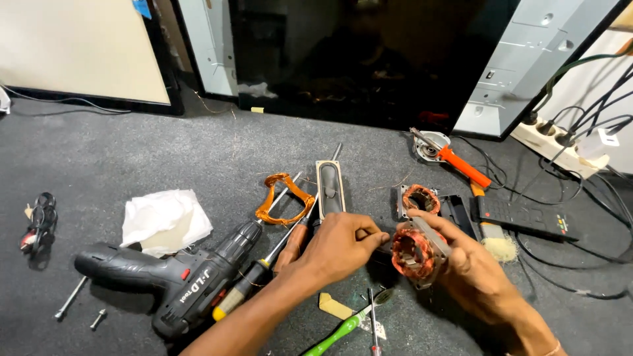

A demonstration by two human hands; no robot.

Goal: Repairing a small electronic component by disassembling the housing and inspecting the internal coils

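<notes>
Head view: the right hand [471, 260] grips a copper-wound motor stator [417, 254] just above the grey bench [132, 158], its open bore turned toward the left hand [339, 247]. The left hand's fingertips are pinched together at the stator's left edge, so both hands meet at it. A cordless drill [171, 273] lies well left.

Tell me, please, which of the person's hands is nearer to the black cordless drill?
The left hand. It hovers just right of the black cordless drill, above the screwdrivers. The right hand is farther right, holding the copper-wound motor part.
</notes>
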